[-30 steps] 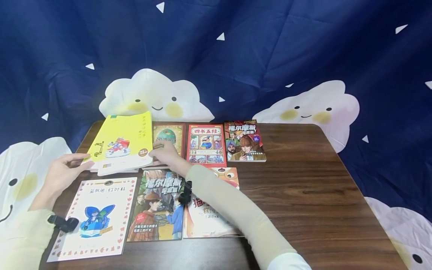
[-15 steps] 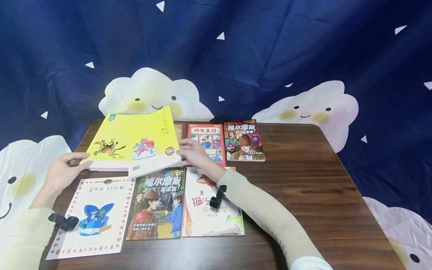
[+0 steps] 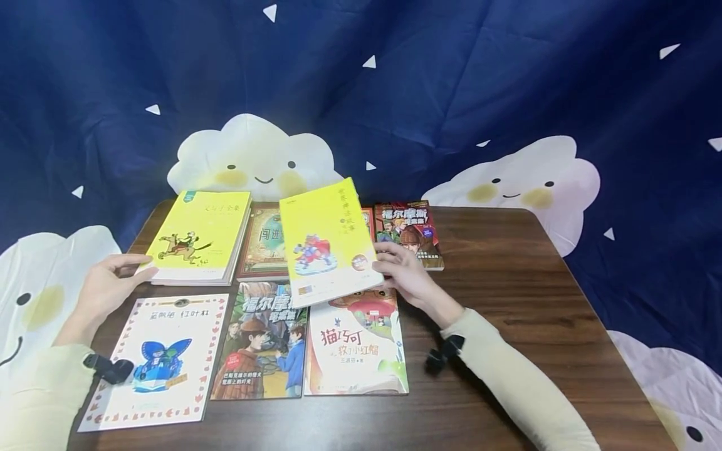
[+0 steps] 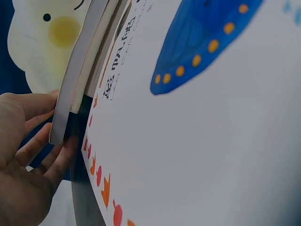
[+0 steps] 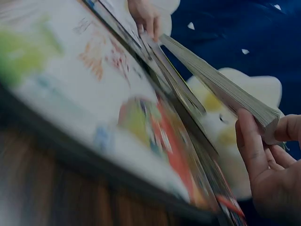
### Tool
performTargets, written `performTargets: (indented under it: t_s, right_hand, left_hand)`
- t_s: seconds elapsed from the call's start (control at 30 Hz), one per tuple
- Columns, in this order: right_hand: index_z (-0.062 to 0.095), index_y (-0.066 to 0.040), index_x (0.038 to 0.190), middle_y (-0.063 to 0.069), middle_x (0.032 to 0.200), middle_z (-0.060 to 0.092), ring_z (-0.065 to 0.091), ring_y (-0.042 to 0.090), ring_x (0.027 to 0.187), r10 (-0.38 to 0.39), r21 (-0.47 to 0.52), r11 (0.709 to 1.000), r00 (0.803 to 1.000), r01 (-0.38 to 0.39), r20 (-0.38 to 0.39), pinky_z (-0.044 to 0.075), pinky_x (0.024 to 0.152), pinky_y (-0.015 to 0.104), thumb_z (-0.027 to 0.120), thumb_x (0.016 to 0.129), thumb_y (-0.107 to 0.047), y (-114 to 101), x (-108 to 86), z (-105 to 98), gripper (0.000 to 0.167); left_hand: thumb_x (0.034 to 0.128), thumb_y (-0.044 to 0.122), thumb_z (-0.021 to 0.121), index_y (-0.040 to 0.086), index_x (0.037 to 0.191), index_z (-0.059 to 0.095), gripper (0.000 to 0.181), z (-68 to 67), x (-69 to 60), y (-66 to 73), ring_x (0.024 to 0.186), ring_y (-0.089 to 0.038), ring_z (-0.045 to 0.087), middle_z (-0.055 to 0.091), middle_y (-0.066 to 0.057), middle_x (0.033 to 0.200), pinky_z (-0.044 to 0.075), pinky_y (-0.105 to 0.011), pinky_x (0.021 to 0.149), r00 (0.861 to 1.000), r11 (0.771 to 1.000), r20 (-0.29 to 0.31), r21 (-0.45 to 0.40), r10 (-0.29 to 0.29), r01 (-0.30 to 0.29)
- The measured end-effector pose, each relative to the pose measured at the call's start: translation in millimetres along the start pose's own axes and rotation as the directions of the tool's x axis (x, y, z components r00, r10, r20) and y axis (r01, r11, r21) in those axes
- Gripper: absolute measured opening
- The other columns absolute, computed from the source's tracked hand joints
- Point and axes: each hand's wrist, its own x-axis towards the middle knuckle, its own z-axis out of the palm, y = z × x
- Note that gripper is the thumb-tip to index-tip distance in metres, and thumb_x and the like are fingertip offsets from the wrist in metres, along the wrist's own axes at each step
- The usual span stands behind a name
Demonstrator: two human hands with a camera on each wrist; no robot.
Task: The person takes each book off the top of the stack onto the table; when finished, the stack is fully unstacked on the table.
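Navy cloud-print backdrop (image 3: 507, 75) behind dark wood-grain table (image 3: 536, 282). Yellow paperback (image 3: 324, 241), title approx. 世界神话故事, is held up tilted over the back row; R hand (image 3: 408, 275) pinches its lower R corner. Prob. light-ish & bendy, cover maybe slick; a 1-corner hold could sag or fan pgs, so mid long edge or 2 opp. edges = safer grip. L hand (image 3: 109, 285) pinches lower L corner of yellow 父与子全集 (image 3: 194, 235), back L. Front row, 3 bks L to R: white blue-butterfly book (image 3: 158, 376) (title unclear), 福尔摩斯 paperback (image 3: 259, 351) w/ subtitle 巴斯克维尔的猎犬, 猫巧可 book (image 3: 355, 369). Back R: 2nd 福尔摩斯 vol. (image 3: 400, 216), partly behind R hand. Brand logos too small to read.
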Motion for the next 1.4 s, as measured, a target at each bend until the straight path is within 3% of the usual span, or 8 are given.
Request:
performTargets:
  t_s: [0.17,0.37,0.63,0.83,1.07,1.4]
  right_hand:
    - [0.053,-0.002,0.139,-0.001,0.105,0.075,0.076,0.014,0.085,-0.018,-0.043,0.999,0.999,0.017,-0.033,0.066,0.069,0.035,0.058,0.1,0.007,-6,-31.2,-46,0.04]
    - [0.061,-0.015,0.127,-0.003,0.105,0.079,0.077,0.012,0.086,-0.024,-0.01,1.0,0.995,0.023,-0.093,0.065,0.068,0.029,0.057,0.103,0.005,-16,-63.7,-101,0.031]
    - [0.069,-0.016,0.121,-0.001,0.104,0.082,0.078,0.011,0.086,-0.088,0.06,0.993,0.982,0.099,-0.167,0.065,0.067,0.027,0.05,0.104,0.01,-32,-102.3,-172,0.036]
    - [0.073,-0.018,0.119,0.0,0.1,0.082,0.079,0.01,0.083,-0.095,0.045,0.993,0.972,0.107,-0.214,0.064,0.065,0.026,0.048,0.105,0.011,-36,-123.2,-218,0.041]
    - [0.074,-0.02,0.119,-0.001,0.1,0.082,0.079,0.01,0.081,-0.059,0.014,0.998,0.971,0.064,-0.234,0.064,0.066,0.026,0.052,0.105,0.008,-38,-130.4,-253,0.038]
    - [0.074,-0.027,0.112,-0.004,0.096,0.081,0.078,0.009,0.08,0.036,-0.01,0.999,0.959,-0.04,-0.28,0.064,0.066,0.024,0.056,0.105,0.003,-35,-114.9,-278,0.036]
  left_hand:
    - [0.0988,0.047,0.072,0.004,0.138,0.065,0.059,0.7,-0.1,0.7,0.092,0.013,0.042,0.056,-0.022,0.143,0.036,-0.023,0.082,1.0,1.0,0.002,0.002,-0.001,0.001]
    - [0.0984,0.046,0.073,0.004,0.137,0.066,0.058,2.1,0.4,-2.1,0.089,0.016,0.042,0.056,-0.018,0.14,0.037,-0.021,0.082,1.0,1.0,-0.008,0.001,0.009,-0.009]
    - [0.0986,0.048,0.072,0.005,0.14,0.064,0.06,3.2,0.8,-4.1,0.091,0.011,0.044,0.054,-0.019,0.143,0.036,-0.024,0.083,1.0,0.999,0.003,-0.009,-0.031,0.031]
    - [0.0986,0.047,0.072,0.005,0.14,0.064,0.06,3.6,0.4,-2.7,0.093,0.008,0.045,0.054,-0.018,0.142,0.037,-0.025,0.084,0.999,0.999,-0.002,-0.005,-0.037,0.037]
    - [0.0985,0.048,0.072,0.005,0.14,0.064,0.061,3.5,2.5,-5.3,0.092,0.009,0.045,0.054,-0.018,0.143,0.037,-0.024,0.082,0.999,0.999,0.001,0.001,-0.041,0.041]
    - [0.0994,0.048,0.071,0.005,0.141,0.063,0.06,4.2,2.6,-5.4,0.099,0.002,0.047,0.053,-0.021,0.148,0.039,-0.03,0.086,0.999,0.999,0.004,0.009,-0.05,0.05]
